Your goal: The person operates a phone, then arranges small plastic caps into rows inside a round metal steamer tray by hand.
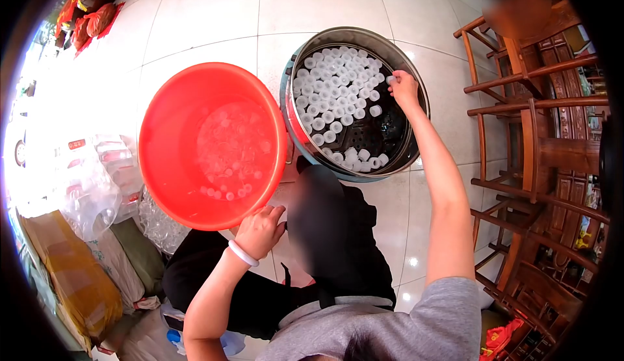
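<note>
A round dark metal tray (370, 33) holds many small white translucent cups (338, 85), most grouped at its left and some at its lower edge. Over its right side, my right hand (404, 89) pinches one small white cup (390, 80). To the left of the tray is a large red basin (166, 127) with more small cups (229, 196) inside, some lying in its lower part. My left hand (260, 231), fingers curled, is at the basin's lower right rim; what it grips, if anything, is hidden.
Wooden chairs (513, 104) line the right side. Plastic bags (88, 185) and a taped brown package (71, 263) lie on the left. Red-wrapped items (97, 20) are at the upper left. The tiled floor (318, 0) shows beyond the tray.
</note>
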### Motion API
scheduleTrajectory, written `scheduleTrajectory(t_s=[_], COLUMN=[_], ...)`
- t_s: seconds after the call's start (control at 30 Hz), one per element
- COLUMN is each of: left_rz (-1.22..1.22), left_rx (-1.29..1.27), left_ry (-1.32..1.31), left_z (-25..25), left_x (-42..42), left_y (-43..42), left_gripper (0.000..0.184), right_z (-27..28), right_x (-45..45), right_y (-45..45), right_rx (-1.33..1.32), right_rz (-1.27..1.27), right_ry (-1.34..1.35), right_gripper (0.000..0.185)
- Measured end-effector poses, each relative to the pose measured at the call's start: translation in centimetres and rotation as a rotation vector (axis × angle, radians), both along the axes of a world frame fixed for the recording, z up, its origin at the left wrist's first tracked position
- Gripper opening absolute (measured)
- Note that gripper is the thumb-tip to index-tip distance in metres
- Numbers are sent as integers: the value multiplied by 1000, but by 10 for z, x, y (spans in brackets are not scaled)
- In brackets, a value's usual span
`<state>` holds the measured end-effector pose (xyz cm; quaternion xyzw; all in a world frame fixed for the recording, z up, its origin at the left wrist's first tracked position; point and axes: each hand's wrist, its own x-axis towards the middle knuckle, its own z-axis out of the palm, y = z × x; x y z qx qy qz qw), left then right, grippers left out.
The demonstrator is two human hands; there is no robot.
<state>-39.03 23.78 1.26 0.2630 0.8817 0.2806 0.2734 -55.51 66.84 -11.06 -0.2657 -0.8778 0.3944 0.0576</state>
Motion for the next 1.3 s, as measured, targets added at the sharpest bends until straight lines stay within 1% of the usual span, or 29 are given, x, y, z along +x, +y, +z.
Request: scheduleTrajectory(t_s=[0.03, 0.1, 0.2, 0.33, 0.4, 0.43, 0.5, 0.53, 0.6, 0.67, 0.73, 0.8, 0.83, 0.87, 0.93, 1.0, 1.07, 1.13, 1.2, 1.23, 1.3], left_rz=[-3, -5, -6, -3, -23, -45, -42, -39, -36, -39, -44, -47, -45, -45, -24, -22, -22, -27, -23, -19, -19], left_rx=[-1, -2, -2, 10, 9, 7, 7, 5, 8, 14, 8, 10, 9, 6, 0, 10, 25, 2, 4, 5, 7], left_ry=[0, -2, -2, 6, 44, 84, 76, 69, 76, 81, 70, 76, 79, 82, 51, 61, 71, 71, 69, 66, 74], left_z=[0, 0, -2, -3, -6, -7, -6, -6, -7, -8, -8, -9, -9, -9, -8, -10, -10, -9, -8, -8, -7], left_x=[0, 0, -1, 0, 0, 0, 0, 1, 1, 2, 2, 3, 3, 3, 4, 4, 5, 5, 4, 4, 4], left_y=[0, 0, 0, -1, -1, -2, -1, -2, -2, -2, -1, 0, 0, -1, -1, -2, -2, -2, -4, -4, -5], left_gripper=[29, 29, 28, 28, 26, 25, 25, 25, 25, 25, 25, 25, 25, 25, 25, 25, 25, 24, 24, 24, 24], right_z=[-3, -10, -7, -3, 13, 11, -1, 6, 34, 48, 67, 57, 56, 53, 47, 47, 40, 39, 42, 40, 35], right_x=[-3, -9, -14, -16, -9, -7, -1, 2, 16, 26, 36, 45, 47, 49, 52, 53, 53, 52, 53, 52, 51], right_y=[1, 2, -4, -5, -9, -4, 13, 11, -1, -11, -31, -38, -42, -42, -41, -40, -31, -27, -31, -31, -28], right_rx=[0, 227, 174, 188, -7, -6, 26, 26, -106, -153, -139, -157, -200, -202, -334, -298, -248, -242, -316, -316, -459], right_rz=[-1, 1, 4, 24, 34, 35, 69, 70, 158, 201, 225, 268, 262, 263, 305, 264, 280, 280, 171, 173, 85], right_ry=[0, 18, 22, 69, 75, 75, 53, 54, -122, -262, -438, -438, -459, -455, -312, -297, -150, -148, -85, -85, 11], right_gripper=[29, 30, 28, 26, 26, 26, 26, 26, 21, 34, 38, 39, 33, 33, 28, 26, 27, 29, 27, 27, 23])
